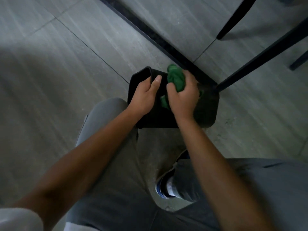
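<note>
A black soft-sided bag (207, 110) stands on the grey tiled floor in front of my knees. My left hand (145, 95) grips the bag's left rim, thumb inside and fingers outside, holding the mouth apart. My right hand (183, 95) holds a bunched green cloth (175, 77) over the bag's opening. More green fabric (164, 101) shows inside the bag below my right hand. The bag's bottom is hidden in the dark.
Black table or chair legs (256, 60) and a black floor rail (160, 40) run just behind and to the right of the bag. My grey trouser legs (116, 164) and a shoe (164, 185) fill the lower frame. Grey floor tiles (66, 64) lie to the left.
</note>
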### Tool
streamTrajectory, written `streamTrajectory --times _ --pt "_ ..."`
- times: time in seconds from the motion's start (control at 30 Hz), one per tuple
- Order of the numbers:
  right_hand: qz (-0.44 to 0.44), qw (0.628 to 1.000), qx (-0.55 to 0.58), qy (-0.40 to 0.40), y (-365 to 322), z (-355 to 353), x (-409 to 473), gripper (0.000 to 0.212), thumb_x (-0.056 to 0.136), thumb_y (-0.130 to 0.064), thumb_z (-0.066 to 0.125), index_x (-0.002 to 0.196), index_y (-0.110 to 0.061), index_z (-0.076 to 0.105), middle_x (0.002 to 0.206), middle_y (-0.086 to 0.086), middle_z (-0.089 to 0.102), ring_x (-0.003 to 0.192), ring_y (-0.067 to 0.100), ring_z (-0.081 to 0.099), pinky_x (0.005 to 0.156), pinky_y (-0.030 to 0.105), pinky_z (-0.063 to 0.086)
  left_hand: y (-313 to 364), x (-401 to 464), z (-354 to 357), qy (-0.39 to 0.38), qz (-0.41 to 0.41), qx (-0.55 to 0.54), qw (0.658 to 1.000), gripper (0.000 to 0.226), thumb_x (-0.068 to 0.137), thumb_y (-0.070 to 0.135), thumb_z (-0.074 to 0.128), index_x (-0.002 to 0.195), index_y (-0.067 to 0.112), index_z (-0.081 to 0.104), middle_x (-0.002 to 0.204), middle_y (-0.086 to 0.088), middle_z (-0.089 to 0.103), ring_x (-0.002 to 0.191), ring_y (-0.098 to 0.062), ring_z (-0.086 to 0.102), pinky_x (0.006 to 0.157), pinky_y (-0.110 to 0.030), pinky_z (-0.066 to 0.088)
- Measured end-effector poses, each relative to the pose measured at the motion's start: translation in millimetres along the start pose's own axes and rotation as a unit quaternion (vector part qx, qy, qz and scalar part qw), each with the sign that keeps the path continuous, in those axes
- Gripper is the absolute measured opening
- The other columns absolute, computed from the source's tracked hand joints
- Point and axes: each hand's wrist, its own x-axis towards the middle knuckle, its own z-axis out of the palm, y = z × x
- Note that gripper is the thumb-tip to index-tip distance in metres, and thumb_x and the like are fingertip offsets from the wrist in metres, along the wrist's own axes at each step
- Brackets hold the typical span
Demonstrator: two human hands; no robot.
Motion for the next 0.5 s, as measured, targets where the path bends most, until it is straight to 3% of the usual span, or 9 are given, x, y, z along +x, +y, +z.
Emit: streamTrajectory --times 0.07,0.17,0.2,0.23,0.3,0.37,0.4,0.5 --pt "0.012 1.0 -0.023 0.003 5 -5 20 0.038 0.079 -0.034 0.068 0.114 -0.019 0.068 0.109 0.001 0.071 0.103 0.023 0.066 0.086 0.032 0.051 -1 -3 -1 -0.001 0.004 0.013 1.0 0.029 0.11 0.028 0.044 0.098 0.02 0.068 0.09 0.005 0.072 0.084 -0.005 0.071 0.079 -0.027 0.057" --pt "0.243 0.961 -0.098 0.082 42 -43 49 0.049 0.09 -0.039 0.066 0.131 -0.012 0.061 0.126 0.009 0.067 0.117 0.028 0.063 0.084 0.025 0.04 0 -9 -1 -0.042 0.023 0.058 0.997 0.032 0.111 0.028 0.042 0.103 0.01 0.066 0.094 0.002 0.069 0.083 0.002 0.067 0.078 -0.017 0.054" --pt "0.255 0.956 -0.101 0.103 42 -46 41 0.053 0.09 -0.04 0.065 0.134 -0.011 0.059 0.13 0.009 0.065 0.12 0.028 0.063 0.089 0.026 0.041 -1 -9 -1 -0.047 0.024 0.061 0.997 0.03 0.111 0.028 0.042 0.102 0.013 0.066 0.093 0.004 0.069 0.084 0.002 0.067 0.079 -0.017 0.053" --pt "0.21 0.968 -0.076 0.112 29 -38 27 0.055 0.089 -0.04 0.065 0.136 -0.012 0.057 0.132 0.007 0.064 0.122 0.026 0.062 0.096 0.03 0.046 -1 -8 -2 -0.042 0.023 0.058 0.997 0.029 0.111 0.028 0.042 0.099 0.017 0.066 0.092 0.006 0.069 0.084 0.001 0.068 0.079 -0.02 0.053" --pt "0.018 0.998 -0.02 0.061 -4 -9 -4 0.054 0.091 -0.031 0.069 0.141 -0.017 0.054 0.136 -0.003 0.059 0.127 0.019 0.059 0.108 0.036 0.048 1 -4 -2 -0.019 0.021 0.051 0.998 0.029 0.11 0.03 0.043 0.095 0.022 0.066 0.09 0.006 0.071 0.086 -0.007 0.07 0.081 -0.031 0.055" --pt "-0.108 0.994 -0.01 0.01 -13 3 -10 0.054 0.093 -0.026 0.07 0.143 -0.016 0.054 0.138 -0.008 0.055 0.13 0.016 0.057 0.112 0.034 0.046 -1 0 -2 -0.005 0.022 0.048 0.999 0.029 0.109 0.033 0.044 0.098 0.021 0.068 0.093 0.003 0.072 0.09 -0.012 0.071 0.084 -0.037 0.057" --pt "-0.087 0.996 -0.02 0.02 -4 -2 -2 0.054 0.092 -0.031 0.068 0.142 -0.015 0.056 0.137 -0.008 0.056 0.13 0.016 0.057 0.112 0.034 0.046 -1 -1 -2 -0.009 0.018 0.047 0.999 0.029 0.109 0.033 0.043 0.101 0.019 0.068 0.095 0.002 0.072 0.091 -0.011 0.071 0.085 -0.035 0.058" --pt "0.145 0.98 -0.053 0.127 40 -35 30 0.077 0.078 -0.056 0.05 0.14 -0.009 0.059 0.137 0.006 0.063 0.126 0.025 0.06 0.109 0.04 0.048 5 -8 -1 -0.033 0.013 0.058 0.998 0.031 0.111 0.03 0.041 0.107 0.013 0.066 0.097 0.005 0.069 0.085 0.004 0.068 0.077 -0.014 0.052"
